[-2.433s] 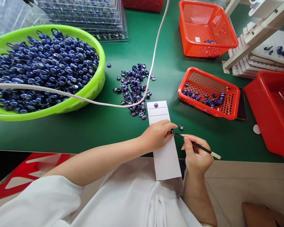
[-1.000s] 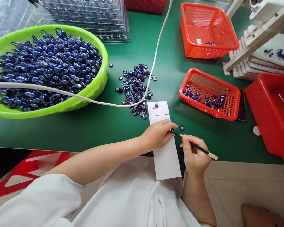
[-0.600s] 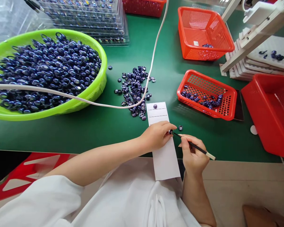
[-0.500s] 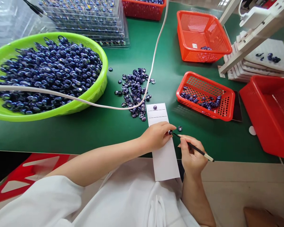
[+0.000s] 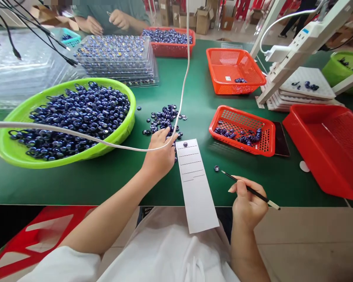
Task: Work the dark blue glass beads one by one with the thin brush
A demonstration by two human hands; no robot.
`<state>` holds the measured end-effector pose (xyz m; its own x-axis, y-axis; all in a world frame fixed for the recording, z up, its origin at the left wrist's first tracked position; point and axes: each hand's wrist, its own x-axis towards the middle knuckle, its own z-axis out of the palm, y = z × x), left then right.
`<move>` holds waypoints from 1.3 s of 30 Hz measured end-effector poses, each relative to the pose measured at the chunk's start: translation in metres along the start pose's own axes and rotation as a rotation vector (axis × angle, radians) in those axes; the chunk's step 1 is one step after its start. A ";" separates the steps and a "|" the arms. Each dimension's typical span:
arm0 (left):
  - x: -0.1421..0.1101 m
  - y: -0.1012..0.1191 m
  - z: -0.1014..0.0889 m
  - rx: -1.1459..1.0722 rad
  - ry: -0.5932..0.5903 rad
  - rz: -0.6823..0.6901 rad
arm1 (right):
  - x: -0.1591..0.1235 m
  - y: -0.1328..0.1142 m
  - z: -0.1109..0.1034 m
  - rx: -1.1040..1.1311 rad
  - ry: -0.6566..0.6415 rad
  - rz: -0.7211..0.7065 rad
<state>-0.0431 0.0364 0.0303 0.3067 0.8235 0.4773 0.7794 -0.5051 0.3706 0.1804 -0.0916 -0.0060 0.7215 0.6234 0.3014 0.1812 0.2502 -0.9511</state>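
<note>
My left hand (image 5: 160, 152) reaches over the pile of small shiny dark-blue oval pieces (image 5: 164, 114), fingers stretched out at its near edge; whether a piece is under them is hidden. My right hand (image 5: 248, 201) grips a slim black paintbrush (image 5: 257, 194) with a pale end, its tip pointing left. Just off that tip, a single ring-like dark piece (image 5: 216, 168) lies on the green table. Between my hands is a white paper strip (image 5: 198, 199) with ruled lines, overhanging the table edge. One dark piece (image 5: 185, 144) rests on its far end.
A lime-green basket (image 5: 132, 117) heaped with looped dark pieces stands left. Red baskets (image 5: 213, 135) and a large red bin (image 5: 312, 152) stand right. A white cable (image 5: 184, 90) crosses the workspace. Behind stacked clear trays (image 5: 117, 58), another person's hands (image 5: 119, 19) are at work.
My left hand has left the paper strip and moved up-left to the pile; the piece it held is out of sight. The brush stays in my right hand. The view has tilted upward.
</note>
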 end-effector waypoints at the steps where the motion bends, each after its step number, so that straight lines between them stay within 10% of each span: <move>1: 0.001 0.005 0.002 0.010 -0.007 0.024 | 0.001 0.002 0.000 0.011 0.017 -0.004; 8: 0.002 0.068 0.043 -0.182 -0.403 0.368 | 0.002 0.006 -0.001 0.064 0.071 0.008; 16: 0.013 0.082 0.063 -0.016 -0.642 0.467 | 0.000 0.006 -0.005 0.025 0.018 0.009; 26: -0.010 0.038 0.016 -0.264 -0.376 0.272 | 0.002 0.002 -0.009 -0.072 -0.098 0.098; 34: -0.049 0.003 -0.005 -0.368 -0.393 0.277 | -0.001 -0.016 0.010 -0.331 -0.551 0.216; 39: -0.054 -0.002 -0.001 -0.352 -0.439 0.400 | 0.001 -0.012 0.024 -0.374 -0.610 0.247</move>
<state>-0.0613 -0.0076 0.0045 0.7842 0.5475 0.2919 0.3593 -0.7843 0.5057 0.1628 -0.0768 0.0073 0.2923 0.9553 -0.0430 0.3549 -0.1502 -0.9228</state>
